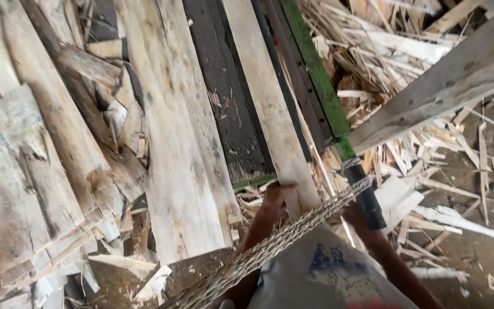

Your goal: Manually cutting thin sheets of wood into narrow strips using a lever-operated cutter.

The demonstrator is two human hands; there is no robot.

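Observation:
My left hand grips the near end of a long pale plank that runs away from me. My right hand sits just right of that plank end. It lies beside the black sleeve at the end of a green bar. A braided straw rope crosses over both hands and hides most of the right one, so I cannot see what it grasps. A grey cloth with a blue print covers my lap below.
Weathered boards and a dark plank lie side by side on the left. A thick grey beam slants across the upper right. Wood splinters and offcuts litter the dirt floor.

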